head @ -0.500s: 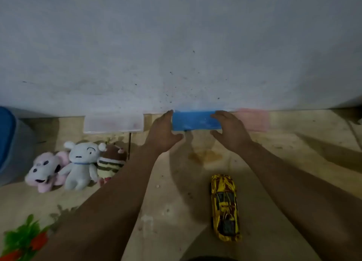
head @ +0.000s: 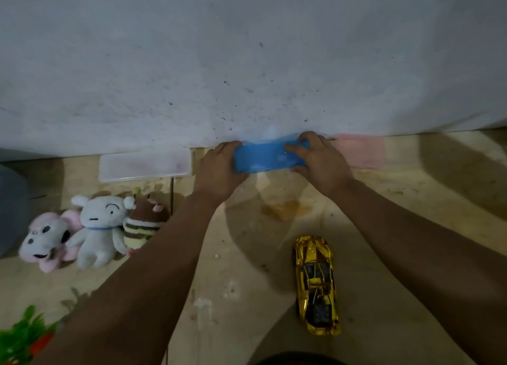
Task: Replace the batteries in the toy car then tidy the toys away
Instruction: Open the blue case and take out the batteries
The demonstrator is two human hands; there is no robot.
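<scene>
Both hands (head: 219, 170) (head: 321, 161) — fingers clamped — hold blue box (head: 263, 157) ends, its length lying left-right.

The toy car (head: 317, 285) at lower right has a glossy, mirror-like gold finish. The blue box (head: 264, 157) at centre looks like smooth translucent plastic, as does the clear box (head: 145, 166) to its left. The three soft toys (head: 96, 230) at left are fuzzy plush cloth. The wall (head: 247, 49) above is matt, rough and speckled; the floor (head: 247, 255) is dull and stained.
</scene>
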